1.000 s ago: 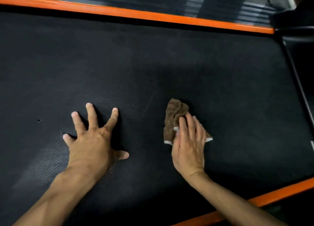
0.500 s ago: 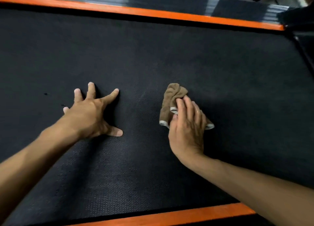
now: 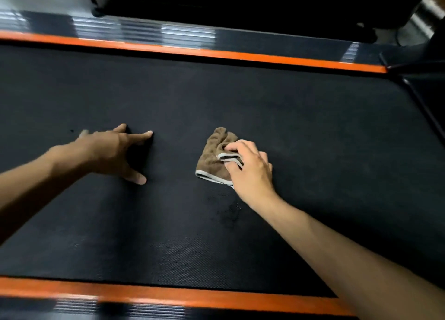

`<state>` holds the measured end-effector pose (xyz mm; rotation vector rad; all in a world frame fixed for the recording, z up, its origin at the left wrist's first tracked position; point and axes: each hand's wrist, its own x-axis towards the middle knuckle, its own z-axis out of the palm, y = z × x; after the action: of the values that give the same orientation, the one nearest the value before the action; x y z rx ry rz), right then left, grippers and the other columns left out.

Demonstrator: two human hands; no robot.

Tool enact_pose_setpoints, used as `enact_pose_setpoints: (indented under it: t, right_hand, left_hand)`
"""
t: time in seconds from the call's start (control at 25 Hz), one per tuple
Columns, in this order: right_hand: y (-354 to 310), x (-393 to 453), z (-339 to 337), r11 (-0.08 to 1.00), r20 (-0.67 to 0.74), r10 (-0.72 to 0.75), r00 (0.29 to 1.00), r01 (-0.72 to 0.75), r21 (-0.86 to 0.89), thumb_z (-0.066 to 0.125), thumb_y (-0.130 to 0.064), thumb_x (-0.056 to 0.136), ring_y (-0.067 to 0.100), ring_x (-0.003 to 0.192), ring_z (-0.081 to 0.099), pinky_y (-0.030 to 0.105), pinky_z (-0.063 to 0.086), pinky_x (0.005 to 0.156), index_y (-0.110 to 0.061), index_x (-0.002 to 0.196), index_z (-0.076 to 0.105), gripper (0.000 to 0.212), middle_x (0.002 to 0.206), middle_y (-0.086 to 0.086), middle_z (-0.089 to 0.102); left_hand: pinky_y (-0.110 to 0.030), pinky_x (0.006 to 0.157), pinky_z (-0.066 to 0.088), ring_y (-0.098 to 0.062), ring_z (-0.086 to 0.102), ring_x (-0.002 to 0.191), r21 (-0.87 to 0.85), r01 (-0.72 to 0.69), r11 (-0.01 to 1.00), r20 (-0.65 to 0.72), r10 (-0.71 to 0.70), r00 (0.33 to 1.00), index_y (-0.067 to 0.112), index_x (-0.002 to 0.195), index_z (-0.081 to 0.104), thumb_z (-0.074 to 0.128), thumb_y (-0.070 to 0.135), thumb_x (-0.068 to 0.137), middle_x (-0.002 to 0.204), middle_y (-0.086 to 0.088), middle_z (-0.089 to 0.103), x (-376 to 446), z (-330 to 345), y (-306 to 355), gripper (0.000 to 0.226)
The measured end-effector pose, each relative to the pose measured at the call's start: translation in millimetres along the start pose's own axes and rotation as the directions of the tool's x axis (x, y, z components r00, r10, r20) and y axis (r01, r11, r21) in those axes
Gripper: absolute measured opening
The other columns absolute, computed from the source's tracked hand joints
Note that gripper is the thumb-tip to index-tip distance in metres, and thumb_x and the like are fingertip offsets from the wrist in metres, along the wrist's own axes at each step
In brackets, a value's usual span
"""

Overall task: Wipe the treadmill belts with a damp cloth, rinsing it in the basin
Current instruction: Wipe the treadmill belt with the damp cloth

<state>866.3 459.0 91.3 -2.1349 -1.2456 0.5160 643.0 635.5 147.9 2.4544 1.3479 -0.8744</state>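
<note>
Black treadmill belt [image 3: 301, 131] fills the view between orange side strips [image 3: 192, 52]. Left hand [image 3: 113, 148] rests spread and flat at 9 o'clock, holding nothing. Right hand [image 3: 250, 168] grips the bunched brown cloth [image 3: 214, 160] near centre. Wiping looks midway; no basin in sight, rinsing remains.

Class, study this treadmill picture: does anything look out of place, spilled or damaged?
Nothing stands out. The right hand grips the brown cloth on the black belt; the left hand rests spread on it. A faint mottled patch lies near the cloth.
</note>
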Motion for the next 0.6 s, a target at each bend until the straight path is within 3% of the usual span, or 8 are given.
enact_pose_setpoints:
  t: [0.08, 0.16, 0.24, 0.36, 0.44, 0.52, 0.56, 0.6]
  right_hand:
    - [6.6, -0.2, -12.8, 0.983, 0.097, -0.009, 0.995, -0.01, 0.186, 0.053, -0.017, 0.095, 0.006, 0.11, 0.046, 0.02, 0.032, 0.099, -0.034, 0.117, 0.066, 0.031, 0.132, -0.022, 0.052]
    - [7.3, -1.1, -25.5, 0.929, 0.139, 0.028, 0.99, -0.076, 0.361, 0.049, -0.012, 0.096, -0.009, 0.089, 0.053, 0.006, 0.038, 0.079, -0.03, 0.111, 0.07, 0.032, 0.114, -0.017, 0.062]
    - [4.8, -0.1, -34.5, 0.868, 0.09, 0.11, 0.99, -0.139, 0.477, 0.047, -0.012, 0.097, -0.004, 0.071, 0.058, 0.014, 0.047, 0.069, -0.03, 0.101, 0.071, 0.03, 0.091, -0.013, 0.068]
    - [9.9, 2.9, -51.5, 0.754, 0.029, 0.193, 0.981, -0.167, 0.636, 0.047, -0.017, 0.098, 0.025, 0.094, 0.069, 0.047, 0.056, 0.089, -0.028, 0.094, 0.069, 0.025, 0.094, 0.002, 0.073]
    - [15.3, -3.1, -72.6, 0.756, 0.031, 0.115, 0.993, -0.108, 0.646, 0.048, -0.021, 0.097, 0.026, 0.099, 0.069, 0.053, 0.052, 0.094, -0.025, 0.094, 0.069, 0.021, 0.097, 0.004, 0.073]
    - [13.5, -8.8, -102.3, 0.782, 0.035, -0.015, 0.999, -0.01, 0.623, 0.048, -0.02, 0.098, 0.02, 0.1, 0.068, 0.049, 0.051, 0.097, -0.024, 0.097, 0.068, 0.021, 0.098, 0.001, 0.073]
    - [10.3, -10.7, -118.8, 0.79, 0.046, -0.083, 0.995, 0.037, 0.612, 0.048, -0.017, 0.099, 0.017, 0.097, 0.068, 0.045, 0.051, 0.096, -0.023, 0.098, 0.068, 0.021, 0.096, -0.001, 0.073]
    - [7.3, -11.0, -134.5, 0.796, 0.072, -0.148, 0.986, 0.076, 0.6, 0.048, -0.014, 0.099, 0.015, 0.093, 0.066, 0.042, 0.05, 0.094, -0.021, 0.1, 0.067, 0.021, 0.095, 0.0, 0.071]
  left_hand:
    - [-0.045, 0.106, 0.039, -0.021, 0.05, 0.128, 0.203, -0.002, 0.979, -0.075, 0.018, 0.997, 0.043, 0.15, 0.02, 0.075, 0.073, 0.057, 0.145, 0.007, 0.045, -0.4, -10.1, 19.0, 0.112]
    - [-0.038, 0.097, 0.048, -0.022, 0.057, 0.118, 0.144, -0.027, 0.989, -0.066, 0.036, 0.997, 0.034, 0.148, 0.033, 0.083, 0.053, 0.065, 0.135, 0.005, 0.055, -2.7, -11.6, 32.3, 0.099]
    - [-0.037, 0.1, 0.046, -0.025, 0.052, 0.124, 0.108, -0.041, 0.993, -0.033, 0.045, 0.998, 0.032, 0.152, 0.023, 0.081, 0.046, 0.071, 0.144, 0.0, 0.045, -8.0, -6.3, 30.7, 0.101]
    - [-0.035, 0.106, 0.038, -0.027, 0.041, 0.136, 0.095, -0.032, 0.995, 0.002, 0.031, 1.0, 0.036, 0.154, 0.012, 0.073, 0.041, 0.082, 0.159, -0.003, 0.022, -17.5, 0.8, 28.3, 0.095]
    - [-0.037, 0.105, 0.043, -0.025, 0.048, 0.13, 0.061, -0.033, 0.998, -0.03, 0.035, 0.999, 0.038, 0.15, 0.03, 0.072, 0.044, 0.079, 0.152, -0.001, 0.039, -25.4, -7.6, 40.5, 0.083]
    - [-0.039, 0.102, 0.047, -0.02, 0.056, 0.121, -0.209, -0.166, 0.964, -0.183, 0.128, 0.975, 0.04, 0.137, 0.051, 0.072, 0.054, 0.067, 0.136, 0.003, 0.057, -33.9, -24.9, 64.9, 0.075]
    - [-0.037, 0.107, 0.043, -0.013, 0.053, 0.125, -0.411, -0.32, 0.854, -0.264, 0.225, 0.938, 0.04, 0.136, 0.052, 0.077, 0.055, 0.062, 0.138, 0.007, 0.056, -41.1, -35.8, 83.9, 0.08]
    - [-0.035, 0.111, 0.037, -0.004, 0.047, 0.131, -0.557, -0.483, 0.675, -0.335, 0.35, 0.875, 0.04, 0.139, 0.048, 0.082, 0.054, 0.062, 0.142, 0.013, 0.051, -49.0, -48.2, 105.1, 0.086]
